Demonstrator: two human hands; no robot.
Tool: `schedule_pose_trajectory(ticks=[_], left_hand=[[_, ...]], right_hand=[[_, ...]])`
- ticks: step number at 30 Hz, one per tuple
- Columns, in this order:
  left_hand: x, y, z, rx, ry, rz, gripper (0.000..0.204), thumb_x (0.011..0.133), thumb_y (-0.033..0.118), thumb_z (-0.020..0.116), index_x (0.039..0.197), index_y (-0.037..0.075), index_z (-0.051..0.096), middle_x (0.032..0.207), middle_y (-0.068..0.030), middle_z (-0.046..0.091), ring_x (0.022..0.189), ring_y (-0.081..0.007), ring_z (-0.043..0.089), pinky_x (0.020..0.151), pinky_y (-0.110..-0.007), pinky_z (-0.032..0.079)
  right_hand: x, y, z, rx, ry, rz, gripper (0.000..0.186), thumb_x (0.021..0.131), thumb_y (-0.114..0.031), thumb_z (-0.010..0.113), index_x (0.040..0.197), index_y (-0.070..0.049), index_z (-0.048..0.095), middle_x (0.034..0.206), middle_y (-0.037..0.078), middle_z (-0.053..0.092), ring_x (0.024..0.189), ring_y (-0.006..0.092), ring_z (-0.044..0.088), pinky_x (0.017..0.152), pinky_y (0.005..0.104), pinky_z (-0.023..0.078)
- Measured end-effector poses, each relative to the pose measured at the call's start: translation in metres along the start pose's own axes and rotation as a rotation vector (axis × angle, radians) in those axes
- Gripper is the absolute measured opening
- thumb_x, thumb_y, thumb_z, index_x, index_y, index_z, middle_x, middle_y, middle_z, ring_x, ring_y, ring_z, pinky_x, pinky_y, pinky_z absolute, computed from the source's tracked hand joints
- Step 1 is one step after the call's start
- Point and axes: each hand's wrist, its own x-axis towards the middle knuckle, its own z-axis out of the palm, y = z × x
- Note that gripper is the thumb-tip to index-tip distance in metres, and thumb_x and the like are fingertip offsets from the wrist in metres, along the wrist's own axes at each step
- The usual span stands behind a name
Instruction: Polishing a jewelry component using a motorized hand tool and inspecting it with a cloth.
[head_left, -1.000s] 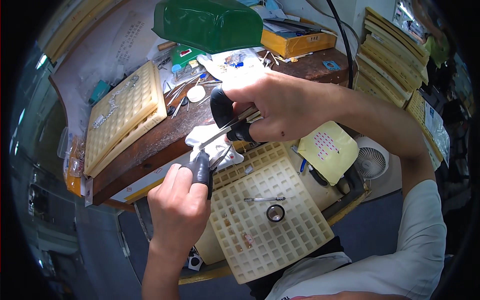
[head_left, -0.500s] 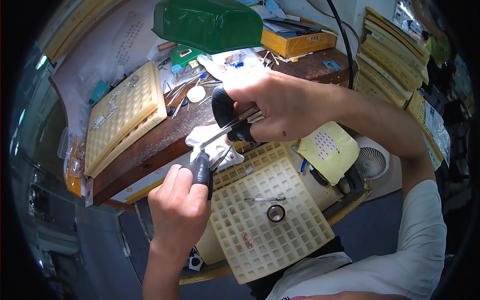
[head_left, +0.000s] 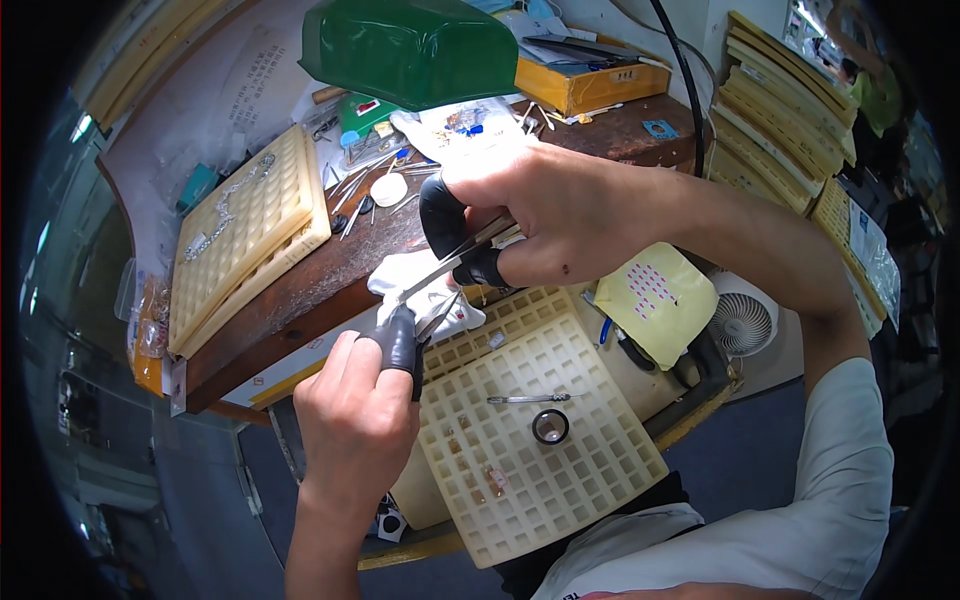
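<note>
My right hand point(head_left: 530, 215), with black finger covers on thumb and forefinger, is closed on a pair of metal tweezers point(head_left: 440, 268). Their tips slant down to the fingertips of my left hand point(head_left: 360, 385), which also wears black covers. Its fingers are pressed together; a small pale thing seems to sit at their tips, too bright to make out. Beside those fingers a dark pointed metal tool point(head_left: 437, 320) shows, partly hidden. Behind both hands a white cloth point(head_left: 405, 272) hangs at the bench edge.
Below lies a cream compartment tray point(head_left: 560, 500) with a black-rimmed loupe point(head_left: 550, 427), a thin metal tool point(head_left: 530, 399) and small pieces. A yellow sheet point(head_left: 655, 300) and white fan point(head_left: 742, 322) stand right. Stacked trays point(head_left: 250, 230) bear a chain; a green lamp hood point(head_left: 410, 50) hangs above.
The whole view has shifted very slightly. Both hands keep nearly the same pose, with the tweezers' tips still at my left fingertips.
</note>
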Motion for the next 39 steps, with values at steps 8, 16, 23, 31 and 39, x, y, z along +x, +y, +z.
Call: schedule_pose_trajectory(ticks=[8,16,23,31,39], left_hand=[[-0.001,-0.001,0.000,0.005,-0.001,-0.002,0.022,0.049,-0.002,0.062,0.059,0.004,0.044,0.066,-0.0079,0.039,0.059,-0.0248,0.048,0.042,-0.037,0.036],[0.000,-0.001,0.000,-0.016,0.013,-0.002,0.024,0.047,-0.002,0.063,0.058,0.004,0.042,0.066,-0.0084,0.038,0.058,-0.0255,0.049,0.041,-0.038,0.035],[0.000,0.001,0.000,-0.010,-0.001,0.000,0.027,0.044,-0.002,0.064,0.058,0.004,0.042,0.066,-0.0090,0.038,0.060,-0.0269,0.050,0.041,-0.038,0.036],[-0.003,0.002,-0.002,-0.002,-0.085,-0.052,0.030,0.050,-0.006,0.058,0.080,-0.006,0.059,0.071,-0.0134,0.047,0.063,-0.0324,0.054,0.049,-0.042,0.041],[-0.005,0.001,0.001,0.003,-0.072,-0.044,0.034,0.053,-0.006,0.060,0.087,-0.007,0.061,0.073,-0.0132,0.049,0.065,-0.0314,0.055,0.050,-0.042,0.043]], right_hand=[[0.001,0.005,0.002,-0.007,0.010,-0.006,0.020,0.073,-0.006,0.062,0.091,0.002,0.057,0.080,0.016,0.065,0.074,0.0276,0.066,0.069,0.0386,0.051],[-0.001,0.008,0.004,0.008,0.044,-0.023,0.020,0.072,-0.006,0.062,0.090,0.002,0.058,0.078,0.016,0.065,0.070,0.0276,0.066,0.067,0.0386,0.052],[-0.003,0.006,0.003,0.030,0.059,-0.012,0.020,0.072,-0.006,0.062,0.089,0.003,0.059,0.078,0.017,0.066,0.072,0.0291,0.067,0.067,0.0388,0.053],[-0.005,0.009,0.002,0.020,0.061,-0.063,0.020,0.071,-0.005,0.062,0.089,0.005,0.059,0.076,0.019,0.066,0.072,0.0316,0.068,0.068,0.0410,0.054],[-0.004,0.007,0.004,0.004,0.109,-0.103,0.018,0.071,-0.004,0.062,0.086,0.005,0.059,0.073,0.019,0.065,0.070,0.0326,0.068,0.067,0.0421,0.053]])
